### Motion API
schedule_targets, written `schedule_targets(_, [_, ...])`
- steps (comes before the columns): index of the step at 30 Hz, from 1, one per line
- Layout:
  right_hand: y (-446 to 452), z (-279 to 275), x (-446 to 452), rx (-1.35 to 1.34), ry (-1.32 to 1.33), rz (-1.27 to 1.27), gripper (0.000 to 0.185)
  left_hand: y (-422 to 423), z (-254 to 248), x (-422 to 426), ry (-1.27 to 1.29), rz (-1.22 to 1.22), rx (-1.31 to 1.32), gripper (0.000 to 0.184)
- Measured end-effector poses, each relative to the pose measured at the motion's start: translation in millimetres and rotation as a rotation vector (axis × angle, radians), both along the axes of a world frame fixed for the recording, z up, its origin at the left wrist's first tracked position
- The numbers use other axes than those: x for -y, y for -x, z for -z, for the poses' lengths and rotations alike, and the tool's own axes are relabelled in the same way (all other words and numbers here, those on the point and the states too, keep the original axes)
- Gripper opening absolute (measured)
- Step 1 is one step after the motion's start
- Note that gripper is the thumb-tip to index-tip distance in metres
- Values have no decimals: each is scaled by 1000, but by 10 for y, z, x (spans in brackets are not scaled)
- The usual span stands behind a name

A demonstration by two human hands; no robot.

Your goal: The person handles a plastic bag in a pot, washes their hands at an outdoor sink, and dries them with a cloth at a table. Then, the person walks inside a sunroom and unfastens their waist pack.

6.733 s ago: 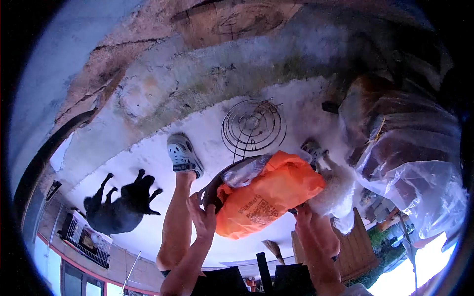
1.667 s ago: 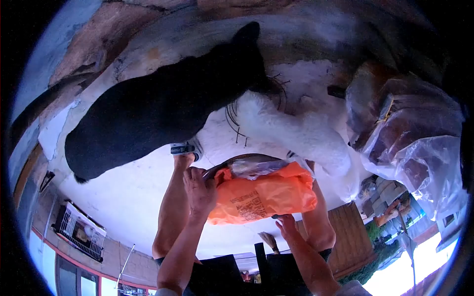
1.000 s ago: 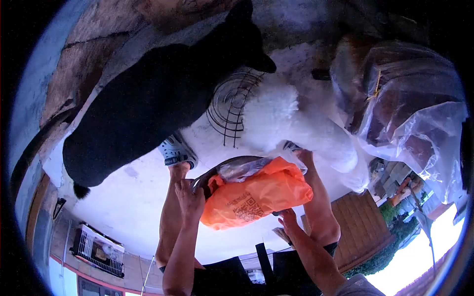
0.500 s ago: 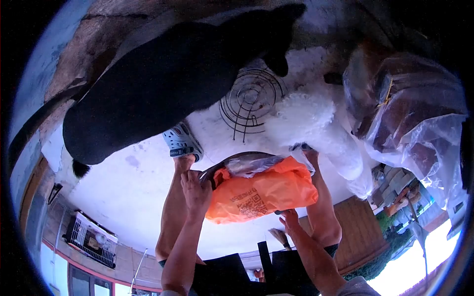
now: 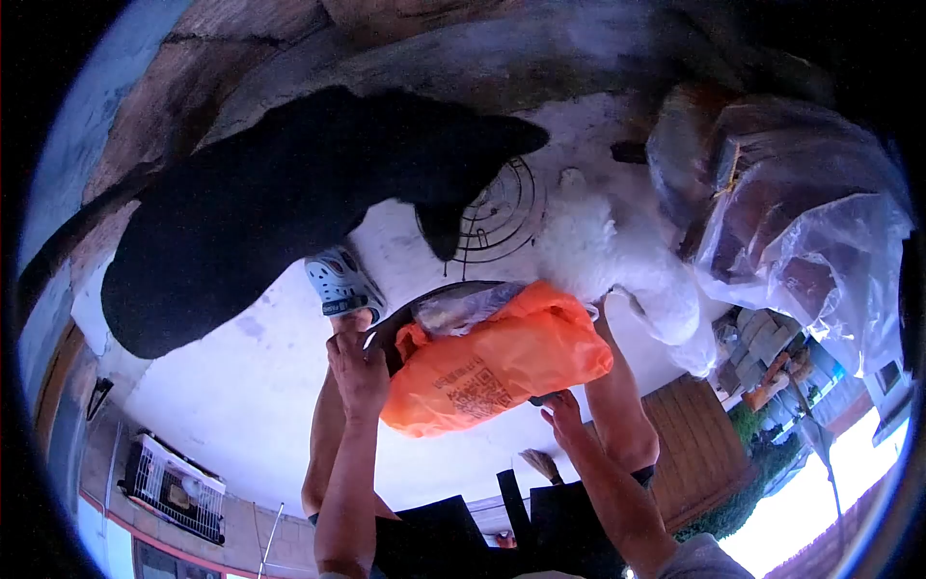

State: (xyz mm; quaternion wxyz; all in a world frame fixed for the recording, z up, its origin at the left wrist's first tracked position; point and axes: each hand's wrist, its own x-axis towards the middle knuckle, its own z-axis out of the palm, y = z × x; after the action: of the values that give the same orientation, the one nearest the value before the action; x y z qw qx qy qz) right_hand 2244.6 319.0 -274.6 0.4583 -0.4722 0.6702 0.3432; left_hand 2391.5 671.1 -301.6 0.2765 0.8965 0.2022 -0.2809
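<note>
An orange plastic bag with dark print and a square code lies over a dark, round-rimmed basin, covering most of it. Behind the orange bag sits a crumpled clear plastic bag. My left hand is closed on the basin's left rim. At the bag's near right edge, my right hand pinches a dark edge that looks like part of the same basin. The basin is held between my bare legs. What the bags contain is hidden.
A black dog stands at the left and a white fluffy dog at the right. On the pale floor lies a round wire rack. Plastic-wrapped things stand far right. A light blue clog is on my foot.
The black dog has lowered its head over the wire rack. My hands, the basin and the orange bag appear slightly further left and a little tilted. My grip looks the same.
</note>
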Motion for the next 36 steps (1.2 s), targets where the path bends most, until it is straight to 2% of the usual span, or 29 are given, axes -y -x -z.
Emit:
schedule_targets(3, [0,-9,23,6,-2,-3,31,-135,-121,-13,24,62,-98,33])
schedule_targets(5, [-42,-12,13,6,-21,-7,30,-119,-109,1,43,15,2,33])
schedule_targets(7, [-46,-36,12,27,-18,14,30,-121,-113,10,72,-178,-7,33])
schedule_targets(16, [-326,-63,-27,46,45,-22,27,-74,-85,-44,42,-202,-139,32])
schedule_targets(25, [-504,-14,49,-5,9,-143,29,-43,-50,-18,52,-262,-139,37])
schedule_targets(29, [-769,16,112,142,24,-180,25,-20,-9,-54,44,-202,-137,38])
schedule_targets(31, [-914,32,131,211,30,-205,23,-4,-7,-34,136,-289,-33,38])
schedule_targets(35, [-1078,54,191,301,44,-253,20,-97,-17,-12,110,-296,-126,38])
schedule_targets(36, [-1093,73,232,312,46,-267,19,-51,50,21,196,-399,-51,38])
